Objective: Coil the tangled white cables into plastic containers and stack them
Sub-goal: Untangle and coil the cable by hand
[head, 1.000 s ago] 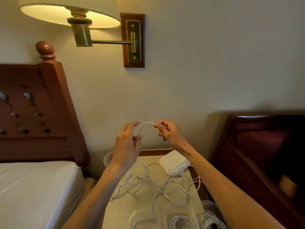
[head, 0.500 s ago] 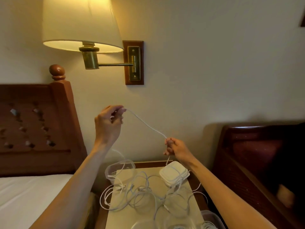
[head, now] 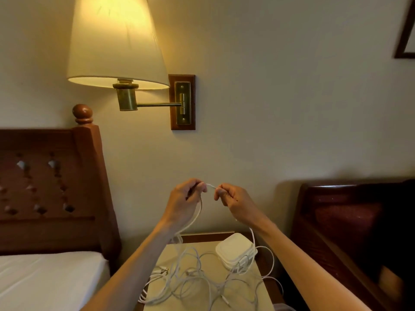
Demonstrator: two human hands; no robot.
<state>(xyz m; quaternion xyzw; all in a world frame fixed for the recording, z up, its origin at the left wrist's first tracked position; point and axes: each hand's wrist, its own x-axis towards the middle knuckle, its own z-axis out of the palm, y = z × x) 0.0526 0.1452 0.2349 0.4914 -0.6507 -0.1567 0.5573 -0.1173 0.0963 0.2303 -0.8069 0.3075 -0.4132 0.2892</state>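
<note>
I hold one white cable (head: 197,212) up in front of the wall, above the nightstand. My left hand (head: 185,202) grips it, and a loop hangs down from that hand. My right hand (head: 232,200) pinches the same cable a short way to the right; the two hands are close together. A strand runs down from my right hand towards the table. Below lies a tangle of white cables (head: 193,279) on the pale nightstand top (head: 213,261). A stack of white plastic container lids (head: 235,249) rests at the table's back right.
A wooden headboard (head: 56,187) and white mattress (head: 45,281) stand on the left. A lit wall lamp (head: 116,41) hangs above. A dark wooden chair (head: 350,221) stands at the right, close to the nightstand.
My left hand has come down from its raised position and my right hand has risen, so the hands are close together again. The stretched cable now hangs as a loop.
</note>
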